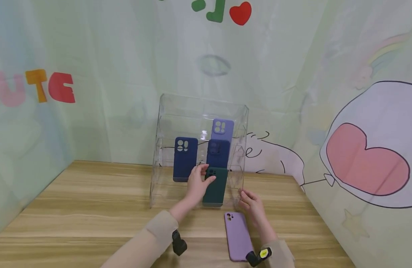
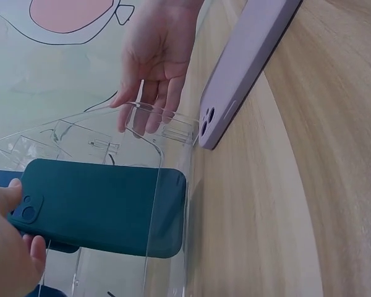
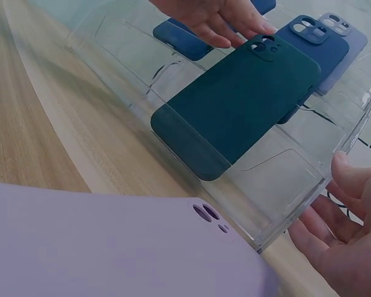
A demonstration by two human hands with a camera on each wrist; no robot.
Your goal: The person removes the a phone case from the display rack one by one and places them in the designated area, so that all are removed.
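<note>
A clear acrylic display rack (image 1: 180, 100) with stepped tiers stands on the table. On its lowest tier leans a dark green phone case (image 1: 216, 190); my left hand (image 1: 196, 184) pinches the upper left part of it, thumb in front near the camera holes. Above it sit a navy phone case (image 1: 219, 154) and a lavender phone case (image 1: 227, 128). Another navy phone case (image 1: 185, 160) leans on the left side. My right hand (image 1: 254, 208) holds the rack's lower right edge between thumb and fingers. A purple phone case (image 1: 238, 238) lies flat before the rack.
The wooden table (image 1: 75, 216) extends on both sides of the rack. Behind and to the right hangs a printed curtain (image 1: 105, 111) with letters, hearts and cartoon figures. Small black wrist cameras sit at both sleeves.
</note>
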